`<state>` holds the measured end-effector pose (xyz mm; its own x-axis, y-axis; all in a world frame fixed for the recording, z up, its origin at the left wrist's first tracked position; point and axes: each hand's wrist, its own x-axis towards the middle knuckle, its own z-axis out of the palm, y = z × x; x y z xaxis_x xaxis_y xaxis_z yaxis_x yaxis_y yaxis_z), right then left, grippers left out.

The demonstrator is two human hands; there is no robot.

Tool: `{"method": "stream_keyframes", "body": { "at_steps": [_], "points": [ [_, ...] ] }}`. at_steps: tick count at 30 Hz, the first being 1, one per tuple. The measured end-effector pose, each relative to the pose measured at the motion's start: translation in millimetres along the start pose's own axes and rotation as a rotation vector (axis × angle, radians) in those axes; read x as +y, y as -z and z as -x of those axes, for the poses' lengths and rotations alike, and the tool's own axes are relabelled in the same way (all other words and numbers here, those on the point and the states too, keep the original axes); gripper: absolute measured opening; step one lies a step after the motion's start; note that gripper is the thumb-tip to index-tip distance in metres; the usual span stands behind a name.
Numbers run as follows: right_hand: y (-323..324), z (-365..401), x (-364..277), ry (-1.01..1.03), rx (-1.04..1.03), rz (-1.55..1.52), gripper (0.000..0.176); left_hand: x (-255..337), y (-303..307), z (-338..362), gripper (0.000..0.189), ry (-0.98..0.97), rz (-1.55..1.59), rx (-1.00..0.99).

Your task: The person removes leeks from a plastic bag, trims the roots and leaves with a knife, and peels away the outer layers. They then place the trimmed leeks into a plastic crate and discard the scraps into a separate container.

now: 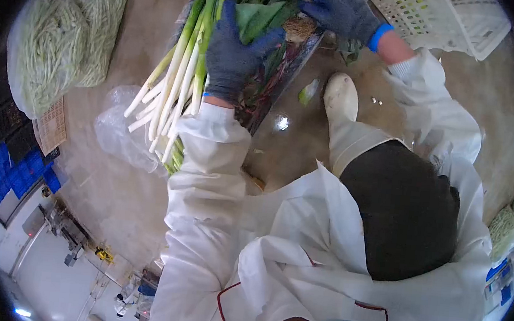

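Observation:
My left hand, in a dark grey-blue glove, lies over long green onions with its thumb and fingers spread. The green onions have white ends pointing down and green tops pointing up. Beside them are broad dark green leaves and reddish-purple stems. My right hand, gloved with a blue band at the wrist, reaches onto the leaves near a clump of roots. Its fingers point left and are partly spread; whether they grip a leaf is unclear.
A clear bag of long green beans lies at the left, by a tan crate. Crumpled clear plastic rests on the floor. At the upper right is a white perforated crate. A white boot and a loose leaf are near the middle.

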<state>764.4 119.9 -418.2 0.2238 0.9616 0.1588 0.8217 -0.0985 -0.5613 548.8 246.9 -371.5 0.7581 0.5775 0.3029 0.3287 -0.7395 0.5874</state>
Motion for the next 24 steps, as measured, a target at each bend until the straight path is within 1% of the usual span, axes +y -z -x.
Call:
{"method": "stream_keyframes", "body": {
  "at_steps": [3, 4, 6, 7, 9, 10, 12, 13, 15, 16, 19, 20, 22, 23, 24],
  "points": [
    [8.8, -24.5, 3.1, 0.090, 0.033, -0.140, 0.040, 6.8, -15.8, 26.0, 0.077, 0.026, -0.125, -0.146],
    [10.2, -28.6, 5.4, 0.003, -0.029, -0.164, 0.043, -5.2, -29.4, 42.6, 0.074, 0.009, -0.188, -0.238],
    [4.9, -33.8, 18.3, 0.010, -0.007, -0.184, 0.044, -33.3, -56.2, 75.6, 0.069, -0.019, -0.308, -0.424],
    [4.1, -34.9, 22.0, 0.012, 0.004, -0.191, 0.045, -32.9, -53.2, 75.0, 0.066, -0.024, -0.243, -0.399],
    [13.0, -40.4, 16.0, -0.076, -0.071, -0.293, 0.045, -24.5, -36.7, 70.0, 0.060, -0.037, -0.110, -0.352],
    [15.5, -41.8, 12.1, -0.120, -0.111, -0.347, 0.045, -16.9, -27.3, 66.9, 0.055, -0.012, -0.146, -0.329],
    [10.4, -48.8, 19.7, -0.040, -0.093, -0.259, 0.045, 5.0, -4.5, 47.9, 0.047, 0.032, -0.222, -0.279],
    [7.7, -51.4, 24.7, -0.001, -0.082, -0.212, 0.045, -2.2, -2.4, 44.3, 0.041, 0.017, -0.281, -0.238],
    [10.1, -49.9, 22.6, 0.001, -0.056, -0.143, 0.045, -15.3, -3.0, 31.0, 0.034, -0.015, -0.393, -0.161],
    [10.6, -48.6, 20.9, 0.005, -0.048, -0.109, 0.046, -17.3, -9.5, 27.8, 0.025, -0.027, -0.559, -0.175],
    [41.3, -51.6, -13.4, -0.216, -0.312, -0.072, 0.048, -10.4, -32.6, 10.2, 0.025, 0.187, -0.870, -0.500],
    [33.6, -47.5, -10.1, -0.122, -0.204, -0.148, 0.051, -11.0, -36.7, 7.2, 0.023, 0.218, -0.888, -0.489],
    [8.5, -29.3, 3.8, 0.066, 0.014, -0.296, 0.056, -16.0, -27.8, 2.1, 0.028, 0.203, -0.740, -0.490],
    [6.6, -22.1, 0.3, -0.001, 0.049, -0.269, 0.051, -18.5, -21.8, -0.1, 0.030, 0.192, -0.664, -0.489],
    [7.6, -9.3, -10.7, -0.071, 0.084, -0.241, 0.046, -19.0, -12.5, 0.7, 0.042, 0.185, -0.576, -0.441]
  ]
}}
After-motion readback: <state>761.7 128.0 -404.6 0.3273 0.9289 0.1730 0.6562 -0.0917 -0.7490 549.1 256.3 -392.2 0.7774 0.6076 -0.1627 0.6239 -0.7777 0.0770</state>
